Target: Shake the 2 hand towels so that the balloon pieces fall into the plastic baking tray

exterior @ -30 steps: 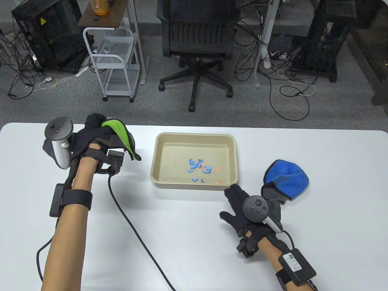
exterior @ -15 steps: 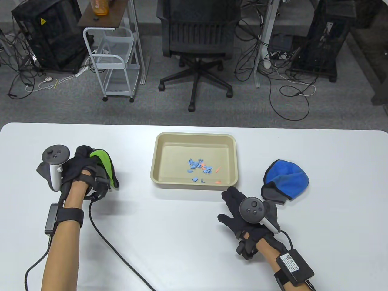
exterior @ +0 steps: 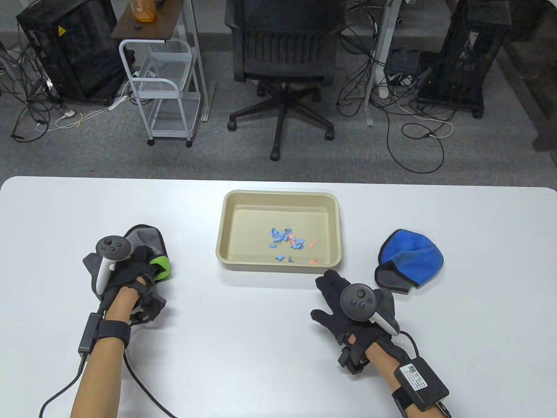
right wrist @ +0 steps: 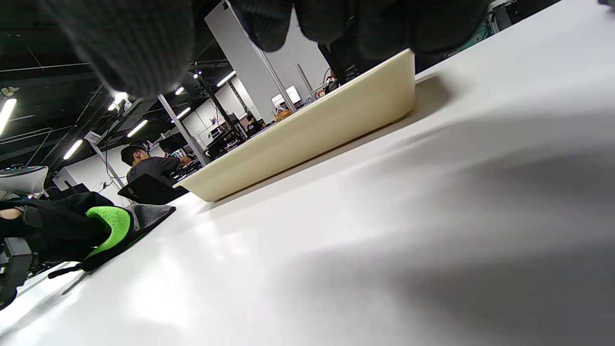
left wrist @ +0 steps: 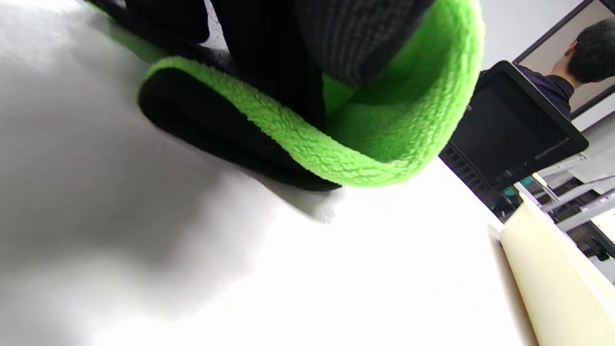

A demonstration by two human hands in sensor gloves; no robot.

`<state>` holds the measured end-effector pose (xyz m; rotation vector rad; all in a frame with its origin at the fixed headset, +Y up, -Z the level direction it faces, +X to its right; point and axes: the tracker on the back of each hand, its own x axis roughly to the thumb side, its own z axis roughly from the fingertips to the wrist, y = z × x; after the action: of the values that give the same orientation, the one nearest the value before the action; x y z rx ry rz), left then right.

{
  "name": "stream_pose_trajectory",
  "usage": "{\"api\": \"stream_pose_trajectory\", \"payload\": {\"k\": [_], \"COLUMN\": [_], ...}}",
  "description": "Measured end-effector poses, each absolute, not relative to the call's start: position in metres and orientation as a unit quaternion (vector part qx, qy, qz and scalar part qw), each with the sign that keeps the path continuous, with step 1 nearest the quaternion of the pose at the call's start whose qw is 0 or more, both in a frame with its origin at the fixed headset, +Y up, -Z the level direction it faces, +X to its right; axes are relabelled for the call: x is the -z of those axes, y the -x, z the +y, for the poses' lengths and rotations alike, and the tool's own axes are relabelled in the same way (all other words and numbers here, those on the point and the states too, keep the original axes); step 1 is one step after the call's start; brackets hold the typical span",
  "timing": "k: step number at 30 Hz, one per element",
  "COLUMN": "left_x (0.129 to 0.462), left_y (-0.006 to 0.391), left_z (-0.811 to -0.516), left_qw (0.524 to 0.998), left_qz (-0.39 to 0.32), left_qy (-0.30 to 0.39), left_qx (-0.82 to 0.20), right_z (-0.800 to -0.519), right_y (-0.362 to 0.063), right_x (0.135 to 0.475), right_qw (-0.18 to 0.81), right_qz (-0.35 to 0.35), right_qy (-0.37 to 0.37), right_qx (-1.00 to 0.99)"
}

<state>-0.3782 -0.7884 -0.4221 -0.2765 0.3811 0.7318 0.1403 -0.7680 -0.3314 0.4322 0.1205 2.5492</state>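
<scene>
The beige plastic baking tray (exterior: 230, 204) sits mid-table with several blue and orange balloon pieces (exterior: 285, 244) in it. My left hand (exterior: 139, 263) grips the crumpled green and grey hand towel (exterior: 159, 265), which rests on the table left of the tray. In the left wrist view my fingers curl into the green towel (left wrist: 365, 163), and the tray wall (left wrist: 552, 283) shows at right. The blue hand towel (exterior: 411, 257) lies bunched on the table right of the tray. My right hand (exterior: 333, 287) rests flat on the table, fingers straight, just below the tray's near right corner and holding nothing.
The white table (exterior: 270, 339) ends in a far edge behind the tray. Beyond it stand an office chair (exterior: 285, 56), a white cart (exterior: 161, 87) and floor cables. A black cable (exterior: 143, 387) trails from my left wrist across the table.
My left hand has come down and back towards me with the green towel, from a raised spot near the far edge to the table surface. My right hand has barely shifted.
</scene>
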Motion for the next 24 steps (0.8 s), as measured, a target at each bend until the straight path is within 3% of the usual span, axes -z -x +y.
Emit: {"api": "stream_pose_trajectory", "payload": {"k": [7, 14, 19, 24], "left_x": [0.411, 0.386, 0.365, 0.349], "left_y": [0.381, 0.367, 0.323, 0.261], "left_z": [-0.777, -0.750, -0.719, -0.711], "left_qw": [0.907, 0.914, 0.919, 0.910], "left_qz": [0.152, 0.104, 0.017, -0.077], "left_qy": [0.127, 0.056, 0.025, 0.064], "left_qx": [-0.372, -0.388, -0.393, -0.402], "right_z": [-0.767, -0.761, -0.757, -0.755], "right_y": [-0.139, -0.133, -0.129, -0.124], "right_x": [0.331, 0.329, 0.327, 0.326], "right_qw": [0.278, 0.279, 0.281, 0.280], "right_qz": [0.040, 0.030, 0.023, 0.020], "right_qy": [-0.164, -0.175, -0.182, -0.188], "right_qx": [-0.946, -0.944, -0.942, -0.941]}}
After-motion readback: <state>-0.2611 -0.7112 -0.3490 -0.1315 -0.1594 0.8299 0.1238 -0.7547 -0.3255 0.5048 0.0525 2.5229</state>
